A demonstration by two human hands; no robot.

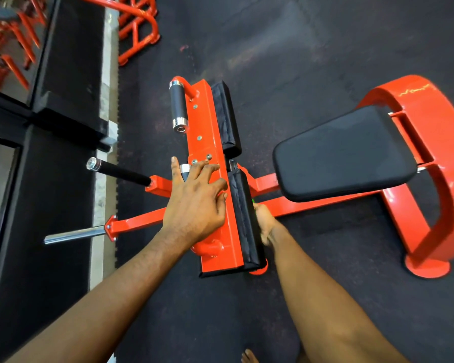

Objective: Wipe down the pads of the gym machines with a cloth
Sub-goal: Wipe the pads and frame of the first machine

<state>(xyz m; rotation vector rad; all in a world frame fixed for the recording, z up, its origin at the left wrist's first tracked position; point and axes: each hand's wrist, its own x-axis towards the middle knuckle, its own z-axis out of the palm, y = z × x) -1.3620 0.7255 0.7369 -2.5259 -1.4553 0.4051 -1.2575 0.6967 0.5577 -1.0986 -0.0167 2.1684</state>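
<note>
Left hand (194, 205) lies spread on the glossy orange metal beam (205, 121). The right hand (264, 221) is blurred beside the stitched black pad (244, 218), grip unclear. Dark rubber floor (299, 48).

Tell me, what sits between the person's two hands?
The near black pad, edging the orange plate, stands between the left hand and the right hand, as the head view shows.

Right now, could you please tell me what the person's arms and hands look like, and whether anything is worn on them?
Both forearms are bare, without sleeves. The left hand shows no glove, ring or watch. The right hand is blurred and partly hidden behind the black pad, but no glove or wristband shows.
</note>
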